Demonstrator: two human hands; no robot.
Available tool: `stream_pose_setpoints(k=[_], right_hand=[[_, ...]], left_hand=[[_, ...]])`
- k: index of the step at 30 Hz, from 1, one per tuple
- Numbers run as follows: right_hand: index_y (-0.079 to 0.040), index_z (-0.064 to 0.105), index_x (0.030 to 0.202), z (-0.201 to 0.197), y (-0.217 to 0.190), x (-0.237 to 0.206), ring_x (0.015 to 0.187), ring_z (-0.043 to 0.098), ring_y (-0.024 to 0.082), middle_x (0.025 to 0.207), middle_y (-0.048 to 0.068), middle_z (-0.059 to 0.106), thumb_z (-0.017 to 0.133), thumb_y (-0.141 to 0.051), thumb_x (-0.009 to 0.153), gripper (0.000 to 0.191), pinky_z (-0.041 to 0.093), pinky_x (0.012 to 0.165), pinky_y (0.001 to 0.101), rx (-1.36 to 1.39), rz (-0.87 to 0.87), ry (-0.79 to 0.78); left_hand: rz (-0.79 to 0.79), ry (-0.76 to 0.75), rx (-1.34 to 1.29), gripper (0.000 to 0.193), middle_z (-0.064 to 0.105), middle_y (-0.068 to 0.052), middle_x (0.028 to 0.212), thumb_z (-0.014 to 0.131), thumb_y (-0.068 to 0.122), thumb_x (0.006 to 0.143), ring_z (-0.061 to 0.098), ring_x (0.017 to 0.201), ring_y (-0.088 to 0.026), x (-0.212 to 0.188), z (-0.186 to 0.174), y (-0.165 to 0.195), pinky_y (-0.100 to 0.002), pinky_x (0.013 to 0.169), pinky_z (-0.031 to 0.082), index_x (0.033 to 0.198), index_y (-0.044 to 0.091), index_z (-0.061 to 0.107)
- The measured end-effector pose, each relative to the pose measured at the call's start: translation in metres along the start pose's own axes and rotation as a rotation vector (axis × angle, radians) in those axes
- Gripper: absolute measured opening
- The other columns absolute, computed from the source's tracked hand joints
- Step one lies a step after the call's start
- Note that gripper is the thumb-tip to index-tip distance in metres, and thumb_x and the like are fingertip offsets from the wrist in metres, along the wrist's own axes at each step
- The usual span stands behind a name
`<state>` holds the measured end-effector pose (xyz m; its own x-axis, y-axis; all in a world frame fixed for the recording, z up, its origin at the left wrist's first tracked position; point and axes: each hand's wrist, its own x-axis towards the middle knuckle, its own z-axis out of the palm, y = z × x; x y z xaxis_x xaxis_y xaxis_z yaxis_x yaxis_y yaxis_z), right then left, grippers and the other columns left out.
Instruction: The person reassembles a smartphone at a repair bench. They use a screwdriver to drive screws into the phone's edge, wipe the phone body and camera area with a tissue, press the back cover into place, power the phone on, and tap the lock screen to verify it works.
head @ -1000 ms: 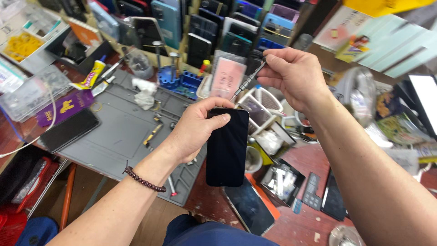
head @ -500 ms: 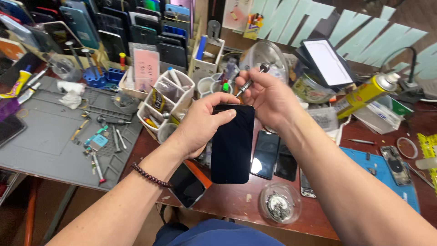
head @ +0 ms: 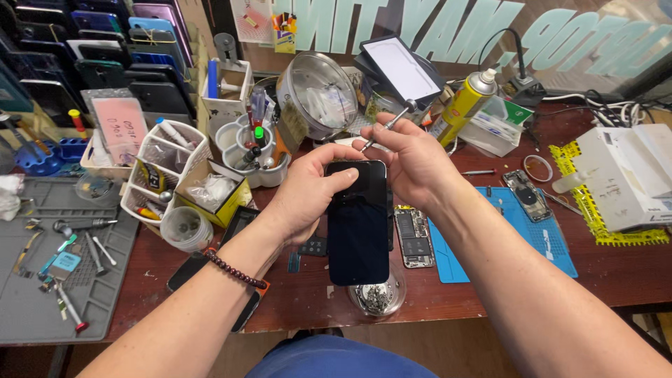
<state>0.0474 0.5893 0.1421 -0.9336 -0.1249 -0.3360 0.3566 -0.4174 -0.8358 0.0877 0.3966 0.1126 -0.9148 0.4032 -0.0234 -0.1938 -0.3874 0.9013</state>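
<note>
**A crowded reddish-brown wooden bench**

The bench (head: pixel 616 273) is packed. At the left edge lies a grey silicone work mat (head: pixel 42 294) strewn with small tools. Beside it stands a white compartmented organiser (head: pixel 164 175), a round clear plastic tub (head: pixel 185 227) just in front. Centre, an opened phone body with bare circuitry (head: pixel 414 236) lies beside a blue rectangular mat (head: pixel 518 238). Further back stands a yellow spray can (head: pixel 465 105); far right, a white box (head: pixel 630 175).

View swung right from grey mat (head: pixel 42 280) to red bench, phone (head: pixel 358 224) lower, hands closer together.
</note>
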Motion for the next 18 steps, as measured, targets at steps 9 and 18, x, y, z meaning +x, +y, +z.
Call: stream_pose_setpoints(k=[9, 18], right_hand=[[-0.004, 0.061, 0.122, 0.014, -0.006, 0.04, 0.08, 0.068, 0.015, 0.098, 0.005, 0.067, 0.071, -0.013, 0.096, 0.029, 0.058, 0.07, 0.0314, -0.092, -0.022, -0.028], [-0.004, 0.068, 0.099, 0.173, 0.033, 0.133, 0.071, 0.065, 0.011, 0.081, 0.002, 0.067, 0.072, -0.019, 0.096, 0.017, 0.055, 0.063, 0.0262, -0.481, -0.25, -0.2]], left_hand=[[-0.086, 0.05, 0.004, 0.024, 0.071, -0.005, 0.102, 0.064, 0.001, 0.094, 0.067, 0.088, -0.011, 0.025, -0.019, 0.019, -0.027, 0.075, 0.056, 0.117, 0.005, 0.068], [0.065, 0.397, 0.068, 0.025, 0.07, -0.004, 0.103, 0.066, 0.0, 0.091, 0.066, 0.09, -0.011, -0.029, -0.143, 0.081, -0.026, 0.078, 0.055, 0.115, 0.004, 0.069]])
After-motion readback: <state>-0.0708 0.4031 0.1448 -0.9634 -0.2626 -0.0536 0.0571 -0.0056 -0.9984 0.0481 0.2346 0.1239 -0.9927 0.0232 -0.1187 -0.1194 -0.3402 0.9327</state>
